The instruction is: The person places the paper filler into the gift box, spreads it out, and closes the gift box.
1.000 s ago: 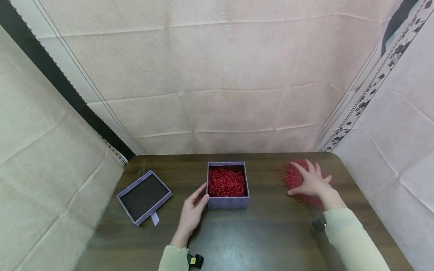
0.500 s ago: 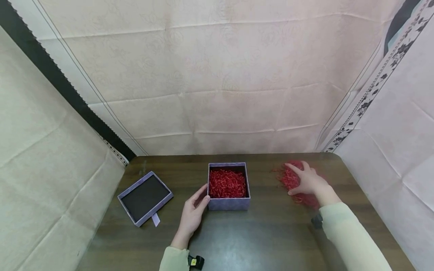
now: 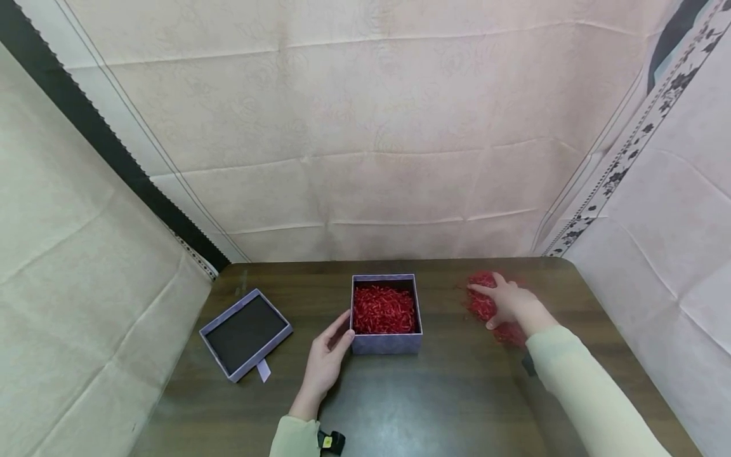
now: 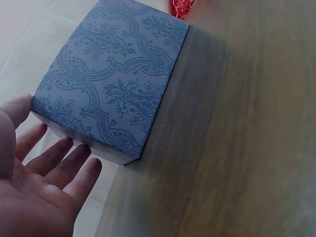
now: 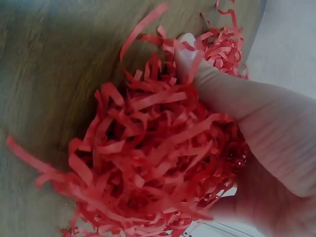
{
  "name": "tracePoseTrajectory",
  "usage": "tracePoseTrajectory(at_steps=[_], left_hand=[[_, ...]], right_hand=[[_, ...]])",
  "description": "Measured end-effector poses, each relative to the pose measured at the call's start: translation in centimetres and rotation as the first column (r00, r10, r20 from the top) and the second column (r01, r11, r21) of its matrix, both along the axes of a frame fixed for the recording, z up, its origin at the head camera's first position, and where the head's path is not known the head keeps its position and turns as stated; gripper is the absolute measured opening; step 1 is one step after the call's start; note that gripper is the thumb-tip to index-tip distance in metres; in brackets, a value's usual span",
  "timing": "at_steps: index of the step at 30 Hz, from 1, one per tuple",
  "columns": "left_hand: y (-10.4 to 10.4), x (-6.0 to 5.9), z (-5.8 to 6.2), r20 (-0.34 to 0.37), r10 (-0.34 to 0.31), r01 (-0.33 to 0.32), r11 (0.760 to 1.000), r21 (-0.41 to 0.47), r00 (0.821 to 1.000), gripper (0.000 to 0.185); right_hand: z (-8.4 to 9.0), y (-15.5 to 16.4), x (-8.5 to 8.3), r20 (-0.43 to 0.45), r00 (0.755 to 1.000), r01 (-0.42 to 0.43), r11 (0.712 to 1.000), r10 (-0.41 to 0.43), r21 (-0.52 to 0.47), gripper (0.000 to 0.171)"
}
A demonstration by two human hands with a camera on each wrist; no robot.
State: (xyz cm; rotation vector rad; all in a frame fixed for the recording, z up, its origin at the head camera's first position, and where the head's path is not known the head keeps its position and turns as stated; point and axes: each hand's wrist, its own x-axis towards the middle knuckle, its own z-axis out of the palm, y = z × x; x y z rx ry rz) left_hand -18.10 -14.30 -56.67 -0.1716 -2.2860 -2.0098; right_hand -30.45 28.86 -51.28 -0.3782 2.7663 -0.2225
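A box (image 3: 386,344) with a blue-purple damask pattern stands at mid-table in the head view, holding red shredded paper (image 3: 384,310). My left hand (image 3: 323,365) rests at its left side, thumb at the near corner and fingers loosely extended against the wall, as the left wrist view shows of this hand (image 4: 44,187). On the right, my right hand (image 3: 514,308) grips a loose heap of red shredded paper (image 3: 482,308) from above. In the right wrist view the thumb (image 5: 212,79) sinks into the shreds (image 5: 148,148); the other fingers are mostly hidden.
A lid (image 3: 245,334) with a dark inside and a ribbon tab (image 3: 263,370) lies tilted on the left of the brown wooden table (image 3: 434,400). Pale cloth (image 3: 365,158) hangs behind and along both sides.
My right hand has moved left over the heap, its spread fingers drawing in and the shreds shifting left with it. The left hand and the box stay in place.
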Motion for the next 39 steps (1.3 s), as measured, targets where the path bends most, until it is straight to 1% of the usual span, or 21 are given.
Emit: tracePoseTrajectory(at_steps=[3, 5, 9, 13, 14, 16, 19, 21, 24, 26, 29, 31, 34, 37, 39], left_hand=[[0.0, 0.0, 0.0, 0.006, -0.001, 0.001, 1.000, -0.001, 1.000, 0.043], [0.0, 0.0, 0.0, -0.002, -0.004, 0.004, 1.000, 0.001, 1.000, 0.043], [0.0, 0.0, 0.1, 0.005, -0.006, 0.005, 1.000, 0.017, 1.000, 0.044], [0.1, 0.0, 0.4, 0.017, -0.011, 0.011, 1.000, 0.026, 1.000, 0.045], [0.1, 0.1, 0.6, 0.020, -0.015, 0.014, 1.000, 0.023, 1.000, 0.045], [0.2, 0.4, 1.4, 0.017, -0.025, 0.025, 1.000, 0.012, 1.000, 0.045], [0.3, 0.9, 2.6, 0.018, -0.035, 0.035, 0.999, -0.001, 0.999, 0.045], [0.3, 1.2, 3.3, 0.016, -0.034, 0.034, 0.999, -0.006, 0.999, 0.045], [0.3, 1.3, 3.4, 0.020, -0.028, 0.028, 1.000, 0.003, 0.999, 0.044], [0.3, 1.3, 3.4, 0.022, -0.027, 0.027, 1.000, 0.011, 0.999, 0.044], [0.2, 1.3, 3.3, 0.027, -0.030, 0.029, 0.999, 0.022, 0.999, 0.045], [0.2, 1.3, 3.3, 0.023, -0.032, 0.032, 0.999, 0.018, 0.999, 0.045], [0.2, 1.4, 3.5, 0.021, -0.038, 0.038, 0.999, 0.008, 0.999, 0.045], [0.2, 1.5, 3.8, 0.025, -0.043, 0.043, 0.999, -0.002, 0.999, 0.046], [0.2, 1.5, 3.9, 0.027, -0.043, 0.043, 0.999, -0.006, 0.999, 0.046]], right_hand=[[-0.2, 0.1, 0.0, -0.010, 1.000, -0.019, 1.000, 0.019, -0.007, 0.099], [-0.4, 0.2, 0.0, -0.023, 1.000, -0.019, 1.000, 0.019, -0.016, 0.094], [-0.9, 0.6, 0.1, -0.056, 0.998, -0.022, 1.000, 0.021, -0.017, 0.085], [-1.1, 1.0, 0.3, -0.083, 0.996, -0.034, 0.999, 0.033, -0.011, 0.080], [-1.2, 1.1, 0.4, -0.089, 0.995, -0.036, 0.999, 0.034, -0.010, 0.080], [-1.2, 1.2, 0.6, -0.100, 0.994, -0.043, 0.999, 0.040, -0.021, 0.080], [-1.0, 0.9, 0.7, -0.106, 0.992, -0.065, 0.998, 0.063, -0.022, 0.089], [-0.7, 0.5, 0.8, -0.100, 0.991, -0.089, 0.996, 0.089, -0.003, 0.098], [-0.3, -0.3, 0.8, -0.088, 0.988, -0.122, 0.991, 0.128, 0.060, 0.105], [-0.1, -0.8, 0.7, -0.080, 0.985, -0.146, 0.984, 0.155, 0.105, 0.105], [-0.3, -1.3, 0.4, -0.086, 0.975, -0.186, 0.968, 0.203, 0.170, 0.100], [-0.5, -1.3, 0.2, -0.099, 0.971, -0.198, 0.962, 0.219, 0.186, 0.096], [-0.7, -1.0, 0.1, -0.127, 0.968, -0.197, 0.967, 0.218, 0.159, 0.089], [-0.8, -0.5, 0.3, -0.138, 0.976, -0.160, 0.985, 0.168, 0.071, 0.082], [-0.8, -0.2, 0.5, -0.140, 0.980, -0.142, 0.989, 0.145, 0.024, 0.075]])
